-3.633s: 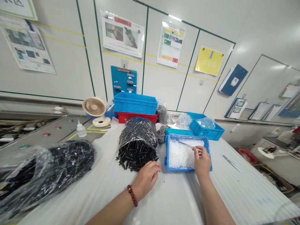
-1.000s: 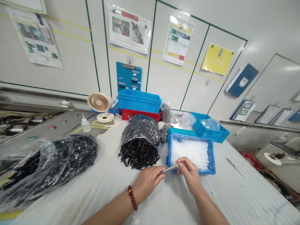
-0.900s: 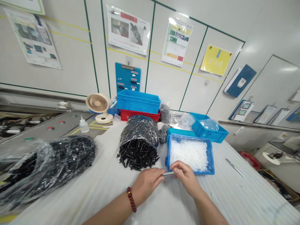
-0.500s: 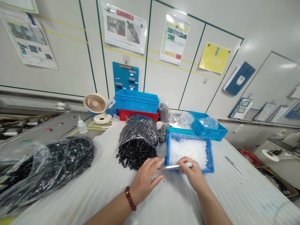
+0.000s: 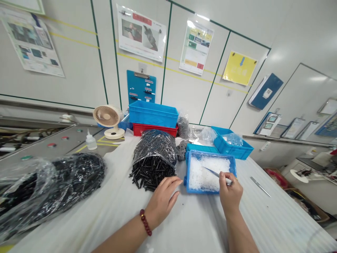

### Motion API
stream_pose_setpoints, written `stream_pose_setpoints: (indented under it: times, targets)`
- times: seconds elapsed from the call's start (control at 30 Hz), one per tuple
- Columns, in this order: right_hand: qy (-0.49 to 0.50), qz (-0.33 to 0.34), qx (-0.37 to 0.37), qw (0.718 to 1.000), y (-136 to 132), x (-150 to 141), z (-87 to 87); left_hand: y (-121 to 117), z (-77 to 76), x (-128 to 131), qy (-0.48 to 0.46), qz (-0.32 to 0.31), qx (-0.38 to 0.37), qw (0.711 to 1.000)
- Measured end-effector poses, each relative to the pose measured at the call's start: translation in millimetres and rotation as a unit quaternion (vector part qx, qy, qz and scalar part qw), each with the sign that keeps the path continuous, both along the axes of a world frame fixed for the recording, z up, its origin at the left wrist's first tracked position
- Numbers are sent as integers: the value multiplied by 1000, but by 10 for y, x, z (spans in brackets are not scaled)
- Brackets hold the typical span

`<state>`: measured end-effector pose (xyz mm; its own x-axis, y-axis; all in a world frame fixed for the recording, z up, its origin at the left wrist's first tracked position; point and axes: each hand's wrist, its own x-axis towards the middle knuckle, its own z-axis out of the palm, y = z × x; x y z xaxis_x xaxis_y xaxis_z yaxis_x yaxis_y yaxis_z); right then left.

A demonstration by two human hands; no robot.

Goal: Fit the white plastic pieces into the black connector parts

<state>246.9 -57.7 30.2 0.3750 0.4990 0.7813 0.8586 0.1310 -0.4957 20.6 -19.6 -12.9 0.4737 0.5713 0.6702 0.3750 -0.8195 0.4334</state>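
My right hand (image 5: 231,193) is closed round a pair of pointed metal tweezers (image 5: 212,172). Their tip points left, over the small white translucent pieces (image 5: 201,177) that fill a blue tray (image 5: 188,189). My left hand (image 5: 163,200), with a red bead bracelet at the wrist, hovers just left of the tray. Its fingers are stretched out with the thumb apart, and nothing shows in them. Just beyond that hand, a heap of black rod-shaped parts (image 5: 150,172) spills from a clear plastic bag (image 5: 155,142) lying on its side.
A second bag of black parts (image 5: 79,172) lies at left. Another pair of tweezers (image 5: 260,186) rests at right. Behind stand a fan (image 5: 107,117), a squeeze bottle (image 5: 91,141), a blue bin (image 5: 152,114) on a red bin (image 5: 138,130), and another blue bin (image 5: 242,153).
My right hand has moved right, away from my left hand, and turned the tweezers so their tip lies over the white pieces. My left hand has barely moved.
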Motion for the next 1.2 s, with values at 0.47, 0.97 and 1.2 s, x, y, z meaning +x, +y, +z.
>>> stream_pose_setpoints:
  times: [0.47,0.97,1.2]
  targets:
    - [-55,-8,68,996,76,86,-51,18,-28,15,7,-15,4,1000]
    - [35,21,-35,999,241,112,-152,16,-41,19,10,-21,1,1000]
    - [273,33,-58,960,252,143,-124,16,-34,19,2,-21,4,1000]
